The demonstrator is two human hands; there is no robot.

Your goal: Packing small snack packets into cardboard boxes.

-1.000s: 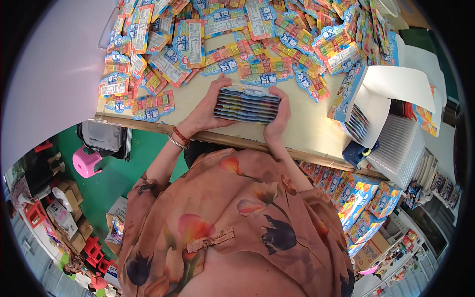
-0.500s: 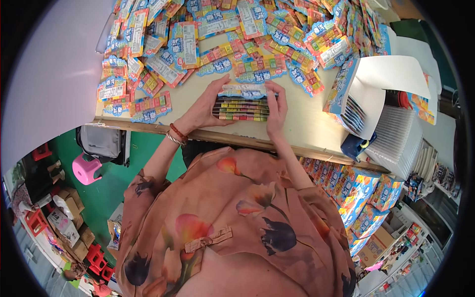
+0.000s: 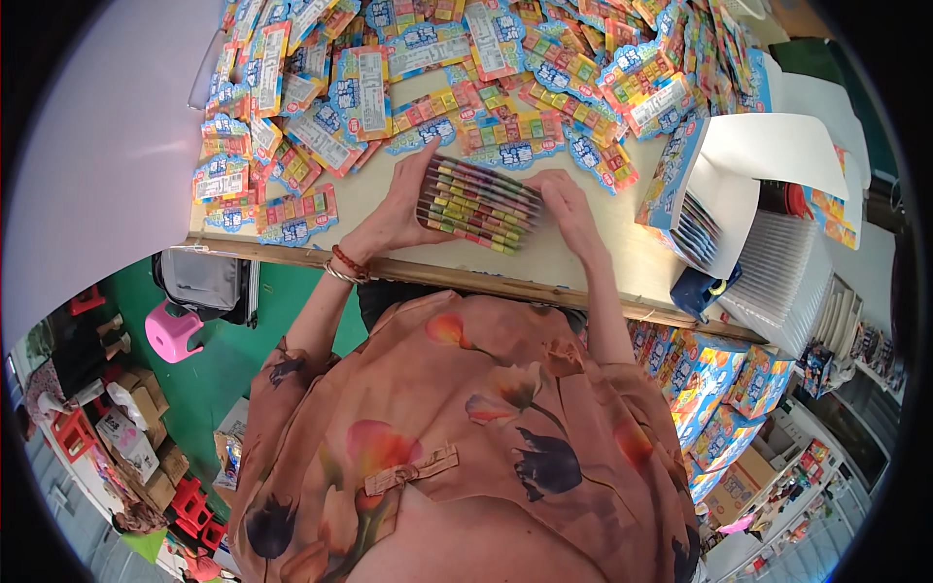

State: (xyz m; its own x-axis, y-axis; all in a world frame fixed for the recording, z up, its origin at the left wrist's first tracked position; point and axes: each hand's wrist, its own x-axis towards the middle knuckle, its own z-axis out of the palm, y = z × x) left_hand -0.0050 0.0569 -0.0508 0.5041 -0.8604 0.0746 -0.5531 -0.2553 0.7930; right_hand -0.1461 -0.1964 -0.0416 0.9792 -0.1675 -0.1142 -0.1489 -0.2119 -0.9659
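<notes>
Over the near edge of the table, my left hand [image 3: 397, 212] is closed around the left side of a stack of flat blister packs [image 3: 478, 204]. The stack's edges face me, showing rows of small yellow, green, red and pink pieces between thin cards. It tilts, its right end lower. My right hand [image 3: 575, 219] has its fingers curled in at the stack's upper right corner and seems to touch it. Some of those fingers are hidden and slightly smeared. Beyond the stack, many loose packs of the same kind [image 3: 512, 136] cover the table.
To the right stands an open display box [image 3: 727, 199] with several packs inside, a dark blue tape dispenser [image 3: 695, 290] and stacked clear plastic trays [image 3: 777, 282]. Filled boxes [image 3: 695, 374] are piled below the table's right side. A pink stool [image 3: 173, 332] stands on the green floor.
The stack has tipped and turned so its right end drops and its edges show more. My right hand has shifted right, from the stack's side to its upper right corner.
</notes>
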